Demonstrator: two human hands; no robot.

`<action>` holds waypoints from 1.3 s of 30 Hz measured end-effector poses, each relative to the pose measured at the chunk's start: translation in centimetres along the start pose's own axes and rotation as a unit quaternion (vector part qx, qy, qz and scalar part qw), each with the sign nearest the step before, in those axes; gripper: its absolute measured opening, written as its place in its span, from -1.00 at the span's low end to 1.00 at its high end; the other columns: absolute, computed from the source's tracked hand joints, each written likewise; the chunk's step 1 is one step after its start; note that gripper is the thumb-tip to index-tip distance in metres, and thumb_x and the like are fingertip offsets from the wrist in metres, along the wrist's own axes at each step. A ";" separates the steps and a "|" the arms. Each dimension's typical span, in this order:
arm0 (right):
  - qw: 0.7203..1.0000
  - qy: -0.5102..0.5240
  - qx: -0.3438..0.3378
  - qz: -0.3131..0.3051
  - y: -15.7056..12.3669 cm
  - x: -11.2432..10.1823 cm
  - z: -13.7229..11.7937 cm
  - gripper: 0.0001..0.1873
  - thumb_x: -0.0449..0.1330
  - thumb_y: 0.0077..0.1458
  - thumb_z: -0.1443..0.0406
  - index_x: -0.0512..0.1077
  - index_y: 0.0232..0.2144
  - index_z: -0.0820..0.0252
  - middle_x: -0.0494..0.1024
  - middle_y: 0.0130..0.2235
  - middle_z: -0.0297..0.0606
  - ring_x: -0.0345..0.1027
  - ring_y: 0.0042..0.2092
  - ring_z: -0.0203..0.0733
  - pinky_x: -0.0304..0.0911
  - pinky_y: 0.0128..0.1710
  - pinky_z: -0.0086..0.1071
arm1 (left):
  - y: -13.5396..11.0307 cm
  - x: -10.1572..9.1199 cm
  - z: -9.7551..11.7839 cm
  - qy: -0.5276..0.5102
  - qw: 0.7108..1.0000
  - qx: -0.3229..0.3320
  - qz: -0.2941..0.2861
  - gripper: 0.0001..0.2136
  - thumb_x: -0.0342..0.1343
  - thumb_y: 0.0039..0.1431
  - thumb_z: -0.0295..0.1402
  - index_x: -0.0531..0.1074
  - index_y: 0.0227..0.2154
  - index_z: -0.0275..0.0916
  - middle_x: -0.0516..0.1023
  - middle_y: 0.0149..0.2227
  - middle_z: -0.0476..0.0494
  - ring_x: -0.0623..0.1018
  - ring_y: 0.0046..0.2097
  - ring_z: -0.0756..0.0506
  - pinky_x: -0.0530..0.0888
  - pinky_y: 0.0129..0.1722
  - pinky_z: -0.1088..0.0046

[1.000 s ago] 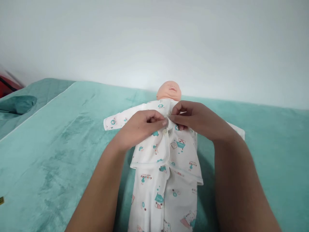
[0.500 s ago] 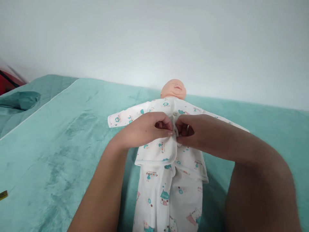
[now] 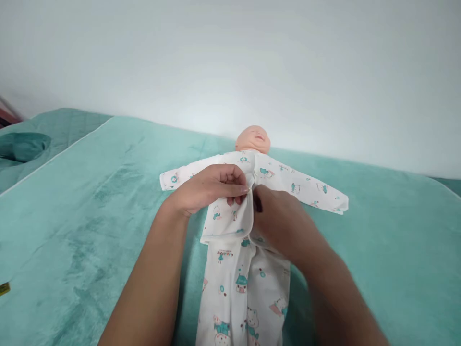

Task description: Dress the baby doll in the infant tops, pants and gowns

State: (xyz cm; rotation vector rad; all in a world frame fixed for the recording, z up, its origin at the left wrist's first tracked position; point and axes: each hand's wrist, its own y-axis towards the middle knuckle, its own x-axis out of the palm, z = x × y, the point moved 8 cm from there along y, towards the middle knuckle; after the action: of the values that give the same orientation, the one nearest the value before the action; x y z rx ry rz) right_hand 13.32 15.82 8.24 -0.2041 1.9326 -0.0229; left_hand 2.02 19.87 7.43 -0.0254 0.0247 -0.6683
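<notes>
A white baby jacket [image 3: 230, 228] with a teal and pink print lies front side up on a baby doll [image 3: 250, 139], its sleeves spread to either side and its hem over the waist of matching trousers [image 3: 234, 293]. The left hand [image 3: 218, 187] pinches the front edge at mid-chest between thumb and fingertips, which seems to hold that border a little proud of the layer beneath – handy for getting at the opening. The right hand [image 3: 279, 218], fingers curled in close, is at the opposite front panel; it is blurred and hides its own fingertips, so I cannot tell whether any cloth is gripped. Laid flat on its back, arms out, the doll probably leaves the whole front within reach of both hands. Below is a teal plush cover [image 3: 108, 211], rumpled in patches, with quilted fabric [image 3: 65, 122] at the far left and a small yellow object [image 3: 4, 289] at the near left edge. Behind the doll's head rises a plain pale wall [image 3: 230, 62] – something reddish [image 3: 7, 116] shows in the left corner, too cut off to name
</notes>
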 end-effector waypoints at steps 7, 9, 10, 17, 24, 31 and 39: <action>0.947 0.296 -0.008 -0.122 0.4 0.3 2.9 -0.81 0.15 0.13 0.21 0.32 -0.49 0.13 0.40 -0.59 -0.39 0.24 -0.55 -0.31 0.12 -0.57 -0.44 | 0.3 0.1 -0.5 -0.045 0.999 0.003 -0.010 -0.92 0.20 0.12 -0.39 0.44 -0.40 -0.29 0.51 -0.49 -0.03 0.50 -0.44 0.04 0.46 -0.39 0.50; 0.918 0.378 -0.021 -0.120 0.6 0.2 3.1 -0.81 0.17 0.13 0.19 0.35 -0.47 0.14 0.37 -0.59 -0.40 0.26 -0.55 -0.32 0.16 -0.56 -0.44 | 0.4 0.3 -0.5 -0.052 0.999 0.003 -0.013 -0.93 0.20 0.12 -0.40 0.44 -0.41 -0.29 0.51 -0.50 -0.04 0.51 -0.45 0.04 0.46 -0.40 0.50; 0.904 0.413 -0.030 -0.108 0.8 0.1 3.3 -0.79 0.18 0.13 0.18 0.36 -0.48 0.14 0.35 -0.59 -0.41 0.25 -0.56 -0.33 0.17 -0.56 -0.44 | 0.5 0.5 -0.5 -0.054 0.998 0.002 -0.014 -0.93 0.20 0.12 -0.40 0.44 -0.41 -0.29 0.51 -0.50 -0.04 0.51 -0.45 0.04 0.46 -0.41 0.50; 0.874 0.471 -0.080 -0.087 1.4 0.1 3.0 -0.70 0.17 0.18 0.17 0.37 -0.55 0.16 0.36 -0.64 -0.41 0.23 -0.61 -0.38 0.11 -0.64 -0.49 | 0.9 1.1 -0.8 -0.055 0.998 -0.018 -0.001 -0.92 0.21 0.11 -0.38 0.47 -0.41 -0.28 0.50 -0.51 -0.04 0.50 -0.47 0.03 0.48 -0.43 0.48; 0.872 0.469 -0.080 -0.116 1.6 0.6 3.0 -0.73 0.16 0.19 0.19 0.39 -0.52 0.17 0.43 -0.63 -0.41 0.26 -0.63 -0.40 0.12 -0.65 -0.52 | 1.0 1.2 -0.7 -0.057 0.998 -0.017 -0.007 -0.91 0.22 0.10 -0.38 0.48 -0.40 -0.29 0.51 -0.50 -0.06 0.50 -0.47 0.02 0.49 -0.44 0.49; 0.867 0.478 -0.071 -0.124 1.7 1.0 3.4 -0.74 0.19 0.17 0.14 0.45 -0.46 0.18 0.45 -0.62 -0.37 0.26 -0.64 -0.38 0.13 -0.67 -0.50 | 1.0 1.2 -1.0 -0.066 0.998 -0.020 0.003 -0.89 0.25 0.09 -0.36 0.47 -0.41 -0.29 0.51 -0.51 -0.05 0.50 -0.48 0.03 0.48 -0.45 0.49; 0.853 0.501 -0.066 -0.131 1.9 1.2 3.5 -0.79 0.23 0.14 0.15 0.43 -0.37 0.19 0.51 -0.56 -0.37 0.30 -0.64 -0.39 0.16 -0.69 -0.52 | 1.3 1.0 -1.2 -0.066 0.998 -0.017 0.017 -0.88 0.27 0.06 -0.38 0.43 -0.44 -0.28 0.52 -0.50 -0.03 0.52 -0.48 0.03 0.49 -0.45 0.48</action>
State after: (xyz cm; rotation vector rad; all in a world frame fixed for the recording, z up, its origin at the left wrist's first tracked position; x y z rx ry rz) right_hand 15.93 17.79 5.60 -0.6465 2.9383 -0.2154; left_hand 3.54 20.22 6.20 -0.1004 -0.0899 -0.6303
